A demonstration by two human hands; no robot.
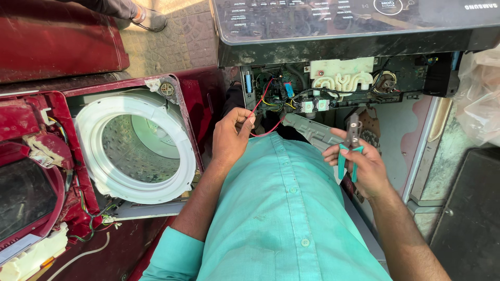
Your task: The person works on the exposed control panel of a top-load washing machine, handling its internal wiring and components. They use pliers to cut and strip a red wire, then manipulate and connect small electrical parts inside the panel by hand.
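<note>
Hands apart, left hand (232,136) pinching red wire (260,106), right hand (359,164) gripping pliers (350,148)

Top of view, a dark glossy control panel (354,18) with small white lettering and a round white-ringed marking. Far right, a crumpled clear plastic bag (482,93). No other labels readable.

The red wire (262,115) vanishes inside the left hand (232,136), its end unseen. The right hand (359,165) covers most of the pliers (350,148) handles. The control panel (354,18) runs past the top edge.
</note>
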